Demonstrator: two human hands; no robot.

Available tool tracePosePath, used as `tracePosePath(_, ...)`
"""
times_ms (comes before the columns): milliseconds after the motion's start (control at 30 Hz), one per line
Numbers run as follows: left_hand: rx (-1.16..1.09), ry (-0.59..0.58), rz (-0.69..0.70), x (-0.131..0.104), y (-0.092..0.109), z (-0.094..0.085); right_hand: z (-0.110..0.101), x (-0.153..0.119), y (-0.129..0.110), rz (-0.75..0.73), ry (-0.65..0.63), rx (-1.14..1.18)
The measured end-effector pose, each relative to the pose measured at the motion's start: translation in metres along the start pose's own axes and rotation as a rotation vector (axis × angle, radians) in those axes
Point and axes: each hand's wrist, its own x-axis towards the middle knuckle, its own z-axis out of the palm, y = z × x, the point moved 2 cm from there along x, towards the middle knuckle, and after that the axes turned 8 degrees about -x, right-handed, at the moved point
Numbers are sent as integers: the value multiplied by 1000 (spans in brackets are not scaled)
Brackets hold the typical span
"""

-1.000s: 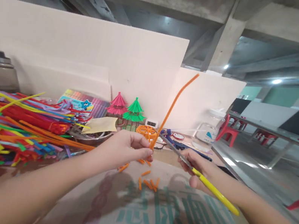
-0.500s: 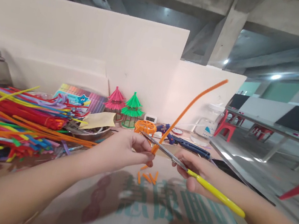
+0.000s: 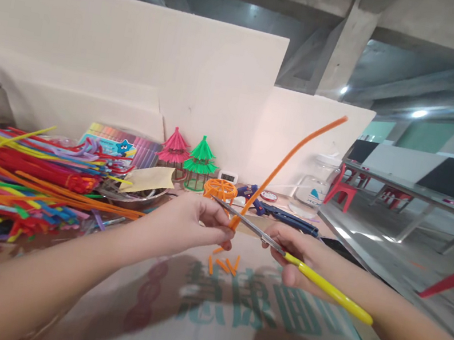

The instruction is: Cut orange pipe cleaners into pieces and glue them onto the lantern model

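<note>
Between thumb and fingers, my left hand (image 3: pixel 204 225) pinches the lower end of a long orange pipe cleaner (image 3: pixel 282 165), which curves up to the right. My right hand (image 3: pixel 292 250) is closed on scissors with yellow handles (image 3: pixel 332 292). Their metal blades lie across the pipe cleaner just above my left fingertips. Several short orange pieces (image 3: pixel 228 265) rest on the cardboard (image 3: pixel 166 322) below my hands. Behind my left hand stands an orange wheel-shaped frame (image 3: pixel 221 189), partly hidden.
A pile of coloured pipe cleaners (image 3: pixel 35 173) covers the left side, beside a metal bowl (image 3: pixel 139 199). Green (image 3: pixel 202 157) and pink (image 3: pixel 174 147) tiered models stand behind, with a blue glue gun (image 3: pixel 255 198) and clear jug (image 3: pixel 313 187) to the right.
The view has shifted slightly, so the objects sit a little higher in it. Both hands keep nearly the same pose, with the blades still across the pipe cleaner.
</note>
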Motion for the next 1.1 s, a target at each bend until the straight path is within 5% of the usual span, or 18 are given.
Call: tracePosePath(1100,-17,-25,-3,2,-8,-8,15,11,6,64,61,225)
